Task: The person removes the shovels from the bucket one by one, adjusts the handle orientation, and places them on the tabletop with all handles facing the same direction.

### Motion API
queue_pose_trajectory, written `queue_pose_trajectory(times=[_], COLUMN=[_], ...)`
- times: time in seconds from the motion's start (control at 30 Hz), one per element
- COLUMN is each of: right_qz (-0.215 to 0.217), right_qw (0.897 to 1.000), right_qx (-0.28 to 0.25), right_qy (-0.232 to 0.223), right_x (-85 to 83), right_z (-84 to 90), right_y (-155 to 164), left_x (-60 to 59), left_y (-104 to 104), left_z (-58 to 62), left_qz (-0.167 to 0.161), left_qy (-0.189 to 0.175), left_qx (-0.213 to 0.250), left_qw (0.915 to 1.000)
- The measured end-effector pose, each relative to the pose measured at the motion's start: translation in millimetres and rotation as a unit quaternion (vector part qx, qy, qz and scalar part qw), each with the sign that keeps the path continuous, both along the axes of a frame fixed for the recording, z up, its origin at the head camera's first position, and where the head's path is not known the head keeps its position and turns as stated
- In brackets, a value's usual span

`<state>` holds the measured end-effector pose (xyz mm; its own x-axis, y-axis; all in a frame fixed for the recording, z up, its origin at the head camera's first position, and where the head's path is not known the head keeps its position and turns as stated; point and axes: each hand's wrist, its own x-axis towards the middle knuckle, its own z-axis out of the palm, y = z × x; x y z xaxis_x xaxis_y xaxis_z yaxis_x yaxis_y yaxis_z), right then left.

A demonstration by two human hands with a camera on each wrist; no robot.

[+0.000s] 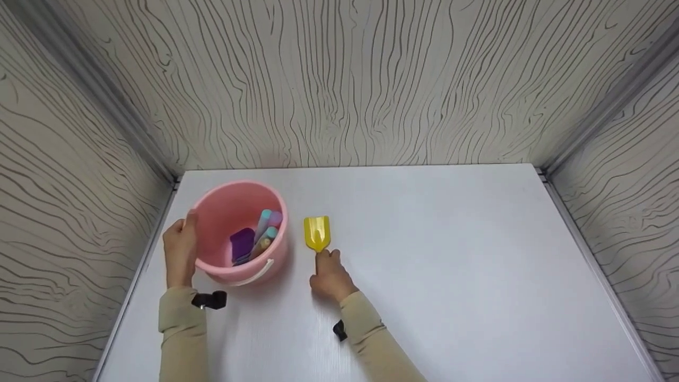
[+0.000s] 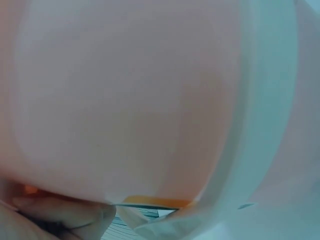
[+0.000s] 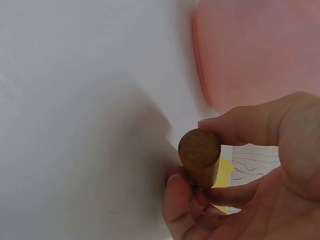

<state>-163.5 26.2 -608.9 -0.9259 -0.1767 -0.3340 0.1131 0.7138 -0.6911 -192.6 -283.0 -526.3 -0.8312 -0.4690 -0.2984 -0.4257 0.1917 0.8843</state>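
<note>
My left hand (image 1: 181,249) grips the left rim of a pink bucket (image 1: 217,215) on the left of the table. Its pale wall fills the left wrist view, crossed by the white bail handle (image 2: 265,90). In the bucket lie a purple shovel-like blade (image 1: 243,243) and several tools with turquoise, lilac and tan ends, their kinds partly hidden. Right of the bucket, my right hand (image 1: 331,277) holds a small toy shovel with a yellow scoop (image 1: 317,232) pointing away from me. In the right wrist view its brown wooden handle (image 3: 200,152) is pinched between thumb and fingers.
The white tabletop (image 1: 451,254) stretches to the right of both hands. Wood-grain patterned panels (image 1: 339,85) enclose it at the back and on both sides, with grey metal edging at the corners.
</note>
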Motion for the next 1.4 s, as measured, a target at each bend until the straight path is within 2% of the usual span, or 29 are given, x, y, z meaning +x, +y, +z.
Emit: queue_pose_trajectory(times=[0.4, 0.5, 0.63, 0.83, 1.03, 1.23, 1.4], right_qz=[0.005, 0.008, 0.007, 0.008, 0.033, 0.067, 0.101], right_qw=[1.000, 1.000, 1.000, 0.999, 0.995, 0.982, 0.966], right_qx=[0.008, 0.015, 0.015, 0.036, 0.059, 0.080, 0.029], right_qy=[0.010, 0.015, 0.010, 0.031, 0.076, 0.158, 0.236], right_x=[-1.0, -2.9, -8.1, -25.9, -50.3, -66.8, -72.7], right_z=[-0.6, 2.9, 13.3, 43.0, 81.6, 116.8, 139.8], right_y=[0, 1, 3, 5, 4, 2, -2], left_x=[1.7, 0.8, 0.5, 0.9, 1.2, -0.8, -3.6], left_y=[-1, -2, -2, -5, -5, -2, -4], left_z=[-0.1, -0.1, 0.7, 3.4, 3.1, 2.4, 1.7], left_qz=[-0.005, -0.006, -0.004, 0.009, 0.023, 0.022, 0.007], left_qy=[0.013, 0.024, 0.019, 0.004, 0.005, -0.004, -0.018], left_qx=[0.002, -0.003, 0.002, 0.040, 0.084, 0.125, 0.130], left_qw=[0.9999, 0.9997, 0.9998, 0.9991, 0.9962, 0.9919, 0.9913])
